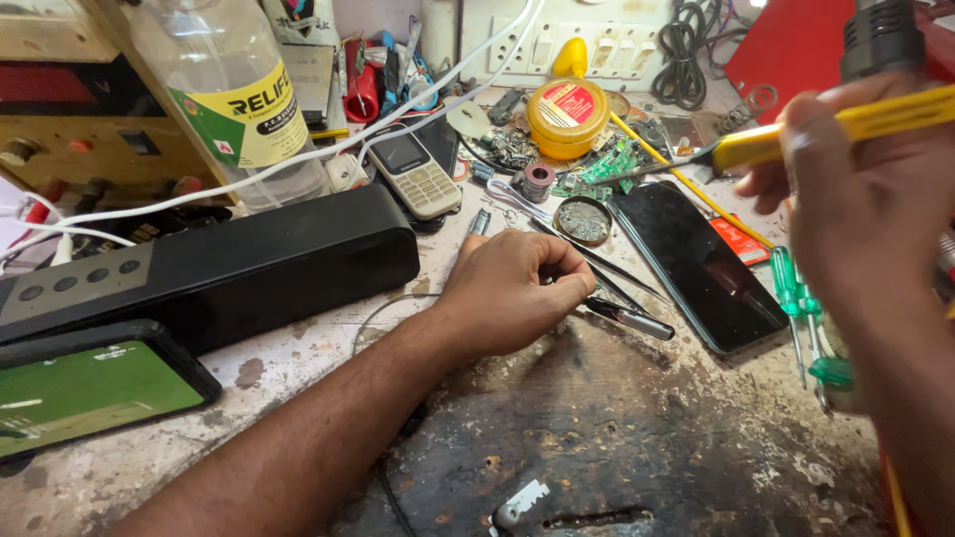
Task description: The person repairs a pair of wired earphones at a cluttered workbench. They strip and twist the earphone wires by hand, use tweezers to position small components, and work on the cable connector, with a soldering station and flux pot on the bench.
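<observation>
My left hand (512, 298) rests knuckles-up on the scarred, paint-flecked tabletop (637, 438), fingers curled shut around the end of a slim dark pen-shaped tool (629, 318) with a shiny metal tip; the tool lies flat on the wood, pointing toward my right. Just beyond its tip, thin steel tweezers (597, 261) stretch diagonally across the surface.

My right hand (860, 199) is raised close to the camera and blurred, closed around the yellow plastic handle of a soldering iron (786, 139), whose dark metal shaft points left toward a small heap of green circuit boards (609, 164). Whether that hand also holds the black cylindrical object above it, I cannot tell.

Between my hands lies a glossy black smartphone (701, 264), screen blank, flat on the tabletop. Beside it stand green translucent-handled screwdrivers (801, 308) — thin steel shafts pointing down. Farther back sit a round yellow tin (567, 117), a shallow metal dish of grey residue (583, 221), and a beige keypad phone (413, 171). A long matte black speaker bar (239, 264) lies to my left, with a clear plastic bottle (234, 94) behind it and another phone, screen lit green (85, 393), in front — white cables drape over all.
</observation>
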The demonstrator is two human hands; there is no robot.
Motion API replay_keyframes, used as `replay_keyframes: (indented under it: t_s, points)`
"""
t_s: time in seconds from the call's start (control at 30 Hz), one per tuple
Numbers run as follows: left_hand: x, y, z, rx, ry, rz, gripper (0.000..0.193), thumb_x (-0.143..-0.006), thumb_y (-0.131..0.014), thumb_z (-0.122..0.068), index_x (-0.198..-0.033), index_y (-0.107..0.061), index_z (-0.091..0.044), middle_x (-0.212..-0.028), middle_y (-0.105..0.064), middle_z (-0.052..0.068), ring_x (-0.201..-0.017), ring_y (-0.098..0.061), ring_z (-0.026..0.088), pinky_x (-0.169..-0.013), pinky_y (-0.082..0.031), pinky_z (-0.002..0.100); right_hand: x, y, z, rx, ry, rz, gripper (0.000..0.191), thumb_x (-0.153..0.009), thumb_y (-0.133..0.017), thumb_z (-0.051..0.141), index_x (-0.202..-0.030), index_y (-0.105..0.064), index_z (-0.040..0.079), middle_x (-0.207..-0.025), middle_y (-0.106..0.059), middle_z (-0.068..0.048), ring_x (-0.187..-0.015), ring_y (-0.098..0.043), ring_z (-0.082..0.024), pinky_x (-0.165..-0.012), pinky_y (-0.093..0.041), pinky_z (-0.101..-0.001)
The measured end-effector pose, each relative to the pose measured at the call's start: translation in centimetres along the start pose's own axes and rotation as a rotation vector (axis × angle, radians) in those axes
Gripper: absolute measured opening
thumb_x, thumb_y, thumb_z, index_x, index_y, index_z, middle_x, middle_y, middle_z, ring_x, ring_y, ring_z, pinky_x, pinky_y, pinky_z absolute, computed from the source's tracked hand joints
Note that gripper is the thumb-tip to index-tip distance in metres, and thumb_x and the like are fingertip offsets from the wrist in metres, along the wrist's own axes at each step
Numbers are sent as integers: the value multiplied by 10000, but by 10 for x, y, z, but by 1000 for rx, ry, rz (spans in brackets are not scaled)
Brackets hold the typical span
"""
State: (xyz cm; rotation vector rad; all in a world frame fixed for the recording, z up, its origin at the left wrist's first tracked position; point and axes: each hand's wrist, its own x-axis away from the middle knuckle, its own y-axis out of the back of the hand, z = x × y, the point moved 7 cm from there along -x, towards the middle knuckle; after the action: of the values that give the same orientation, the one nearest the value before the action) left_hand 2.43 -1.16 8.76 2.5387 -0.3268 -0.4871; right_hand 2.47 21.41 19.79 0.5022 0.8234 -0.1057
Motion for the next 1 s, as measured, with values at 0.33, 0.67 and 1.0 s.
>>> replay_keyframes:
  t_s: [0.33, 0.67, 1.0]
  points:
    - [0, -1, 0, 12, 23, 7, 276, -813, -652, -401, -807, -792, -164, -580, -695, -13, -512, -646, 133, -742, -519, 310, 10, -17, 16, 26, 8, 52, 256, -1165, -574, 200, -1060, -523, -28, -833, -655, -130, -662, -655, -128, -622, -564, -270]
    - [0, -1, 0, 11, 58, 15, 275, -811, -648, -397, -830, -797, -167, -616, -723, -15, -533, -664, 126, -710, -531, 290, 7, -20, 27, 121, 62, 136, 300, -1152, -575, 238, -1032, -559, -36, -845, -665, -115, -714, -675, -123, -645, -540, -253]
    - [-1, -2, 4, 12, 93, 27, 306, -818, -651, -426, -832, -796, -156, -616, -719, 10, -554, -671, 147, -732, -545, 322, 25, 54, -66, 92, 8, -1, 208, -1150, -582, 172, -1065, -553, -16, -887, -631, -104, -746, -643, -142, -695, -545, -263]
